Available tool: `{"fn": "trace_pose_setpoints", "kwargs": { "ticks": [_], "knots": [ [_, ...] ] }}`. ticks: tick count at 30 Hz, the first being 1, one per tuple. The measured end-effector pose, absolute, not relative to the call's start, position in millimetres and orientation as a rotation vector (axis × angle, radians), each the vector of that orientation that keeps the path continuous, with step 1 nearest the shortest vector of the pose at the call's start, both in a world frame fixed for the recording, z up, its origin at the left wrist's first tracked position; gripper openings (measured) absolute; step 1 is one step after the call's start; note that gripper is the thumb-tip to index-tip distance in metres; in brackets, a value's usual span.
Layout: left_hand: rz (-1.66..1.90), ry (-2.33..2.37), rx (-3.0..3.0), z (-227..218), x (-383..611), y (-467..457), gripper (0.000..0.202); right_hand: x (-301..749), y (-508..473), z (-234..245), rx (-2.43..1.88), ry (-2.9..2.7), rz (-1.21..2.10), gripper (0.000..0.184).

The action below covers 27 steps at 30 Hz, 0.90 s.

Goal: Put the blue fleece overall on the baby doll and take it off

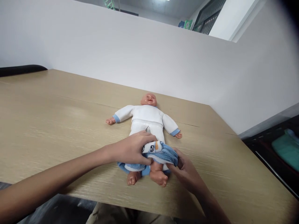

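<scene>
A baby doll [147,113] in a white top with blue cuffs and white trousers lies face up, its feet toward me. Blue-and-white doll pants [164,153] with embroidered eyes and an orange patch are bunched around its lower legs. Both bare plastic feet [158,177] stick out below the cloth. From the left, my left hand [133,146] grips the bunched cloth over the shin, thumb underneath. At the other side, my right hand [183,166] pinches the cloth's edge; some of its fingers are hidden behind the fabric.
The doll lies on a light wooden table [70,124], near its front edge. A white wall [116,53] rises behind the table. At the far left is a black curved object [23,70]. Right of the table, a dark rack [268,155] holds something green [287,149].
</scene>
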<state>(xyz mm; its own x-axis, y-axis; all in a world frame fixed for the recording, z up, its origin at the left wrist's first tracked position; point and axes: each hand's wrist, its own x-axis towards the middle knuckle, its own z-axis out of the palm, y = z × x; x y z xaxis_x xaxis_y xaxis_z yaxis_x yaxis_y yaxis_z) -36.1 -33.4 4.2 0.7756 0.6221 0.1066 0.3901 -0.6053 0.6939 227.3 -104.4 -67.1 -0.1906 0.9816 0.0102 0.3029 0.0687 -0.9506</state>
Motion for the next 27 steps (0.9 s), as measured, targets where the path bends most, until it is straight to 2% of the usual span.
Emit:
{"fn": "trace_pose_setpoints", "kwargs": {
  "ticks": [5,10,13,15,17,22,27],
  "knots": [
    [0.369,0.891,2.274,-6.6,-35.6,-38.1,0.033,229.1,-84.2,-48.3,-1.241,-1.825,1.242,0.033],
    [0.378,0.883,2.202,-11.4,-40.5,-34.4,0.048,233.0,-72.6,-40.5,-1.204,-1.894,1.316,0.056],
    [0.429,0.800,2.282,-6.8,-55.3,-34.0,0.058,237.8,-74.1,-37.7,-1.238,-1.974,1.174,0.045],
    [0.456,0.779,2.380,-1.8,-68.9,-34.1,0.055,239.5,-74.7,-35.1,-1.208,-1.995,1.127,0.031],
    [0.459,0.813,2.447,2.7,-82.1,-32.6,0.049,239.1,-71.7,-32.6,-1.124,-1.976,1.163,0.026],
    [0.435,0.754,2.329,-0.7,-93.9,-18.7,0.043,229.4,-46.3,-38.2,-1.112,-1.738,1.272,0.033],
    [0.768,0.971,1.931,-29.7,-83.4,-8.3,0.040,210.4,-20.3,-64.7,-1.245,-1.352,1.250,0.037]
  ]
}}
